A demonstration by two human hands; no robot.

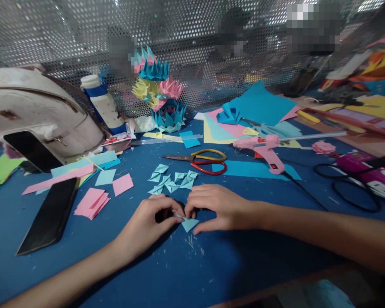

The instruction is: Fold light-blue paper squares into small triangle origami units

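A small light-blue folded paper piece (189,224) lies on the blue table (141,273) between my two hands. My left hand (157,216) pinches its left corner between thumb and fingers. From the other side, my right hand (214,209) curls over it, fingertips pressing its top edge and the thumb by its right corner. Just beyond my hands lie several folded light-blue paper pieces (172,185) in a loose group. Behind them rest scissors (195,160) with one yellow and one red handle, blades pointing left.
Pink paper squares (91,203) and a black phone (48,218) lie left; a second phone leans on a white backpack (35,111). A pink glue gun (263,149) with its cord is right, near a purple power strip (365,173). A paper flower stack (160,90) stands behind.
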